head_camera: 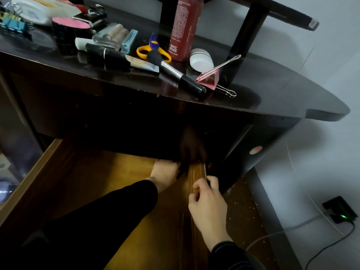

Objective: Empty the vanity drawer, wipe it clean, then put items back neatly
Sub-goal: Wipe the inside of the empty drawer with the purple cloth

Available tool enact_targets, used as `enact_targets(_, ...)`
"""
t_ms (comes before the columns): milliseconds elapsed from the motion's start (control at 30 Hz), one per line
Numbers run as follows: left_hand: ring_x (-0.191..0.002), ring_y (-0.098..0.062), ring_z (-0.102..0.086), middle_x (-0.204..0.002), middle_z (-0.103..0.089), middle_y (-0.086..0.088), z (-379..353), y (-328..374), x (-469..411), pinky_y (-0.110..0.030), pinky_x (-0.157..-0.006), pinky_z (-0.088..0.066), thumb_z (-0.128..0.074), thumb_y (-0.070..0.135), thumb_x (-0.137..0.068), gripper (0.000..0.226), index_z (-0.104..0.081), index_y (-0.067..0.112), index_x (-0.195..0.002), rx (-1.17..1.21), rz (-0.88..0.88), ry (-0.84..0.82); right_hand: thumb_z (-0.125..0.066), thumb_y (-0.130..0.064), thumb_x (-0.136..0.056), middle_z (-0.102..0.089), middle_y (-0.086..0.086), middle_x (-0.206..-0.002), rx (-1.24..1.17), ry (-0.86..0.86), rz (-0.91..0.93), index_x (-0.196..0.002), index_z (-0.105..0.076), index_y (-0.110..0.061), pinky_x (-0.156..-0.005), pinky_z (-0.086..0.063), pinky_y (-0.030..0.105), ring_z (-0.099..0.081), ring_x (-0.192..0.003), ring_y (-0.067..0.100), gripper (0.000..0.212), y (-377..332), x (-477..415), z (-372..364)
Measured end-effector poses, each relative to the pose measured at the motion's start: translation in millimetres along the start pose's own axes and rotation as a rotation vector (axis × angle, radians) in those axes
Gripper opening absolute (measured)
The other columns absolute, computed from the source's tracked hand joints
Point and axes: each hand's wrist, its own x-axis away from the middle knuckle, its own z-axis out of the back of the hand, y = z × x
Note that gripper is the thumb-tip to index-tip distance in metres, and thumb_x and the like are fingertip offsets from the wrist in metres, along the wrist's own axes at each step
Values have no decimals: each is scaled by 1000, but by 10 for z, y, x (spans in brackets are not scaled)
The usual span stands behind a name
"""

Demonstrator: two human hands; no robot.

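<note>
Beneath the dark, glossy vanity top, the amber wooden drawer stands pulled out. The right hand curls its fingers over the drawer's right wall, while the left hand reaches into the shadowed back, its fingers hidden. Scissors, a red bottle, a marker and a pink clip crowd the top, by a white wall.
</note>
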Motion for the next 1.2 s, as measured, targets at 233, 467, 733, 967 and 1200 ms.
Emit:
enact_targets(233, -114, -27, -45, -132, -42, -4, 168, 103, 877, -42, -92, -49, -55, 36, -95, 44, -53, 30, -139, 95, -357, -178, -60, -30, -94, -38, -7, -131, 26, 13, 10, -104, -56, -28, -62, -51, 25, -61, -76, 11, 12, -12, 22, 30)
enact_targets(467, -108, -27, -41, -121, -41, -4, 361, 11, 1509, -43, -83, -48, -60, 34, -91, 50, -48, 34, -140, 78, -491, -344, -60, -28, -95, -40, -3, -133, 31, 9, 4, -111, -58, -25, -62, -52, 25, -64, -79, 14, 17, -46, 57, 59)
enact_targets(733, -121, -32, -47, -133, -46, -6, 320, -85, 595, -43, -95, -50, -58, 32, -95, 42, -55, 32, -136, 27, -181, -193, -60, -27, -95, -39, -4, -133, 7, -2, 2, -111, -57, -25, -65, -55, 28, -63, -83, 15, 16, -15, 32, 34)
enact_targets(967, -102, -33, -64, -109, -67, -9, 156, 16, 10, -34, -78, -53, -56, 22, -91, 26, -65, 17, -114, 134, 76, -5, -59, -26, -93, -38, -8, -126, -3, 16, 8, -107, -57, -26, -63, -51, 25, -60, -82, 13, 14, 4, 3, 4)
enact_targets(1200, -114, -27, -45, -124, -46, -5, -60, 191, 387, -38, -83, -52, -57, 36, -90, 45, -56, 20, -132, 68, -160, -8, -61, -26, -92, -40, -7, -124, -1, 23, 10, -106, -59, -26, -60, -40, 23, -60, -78, 14, 14, 18, 0, 1)
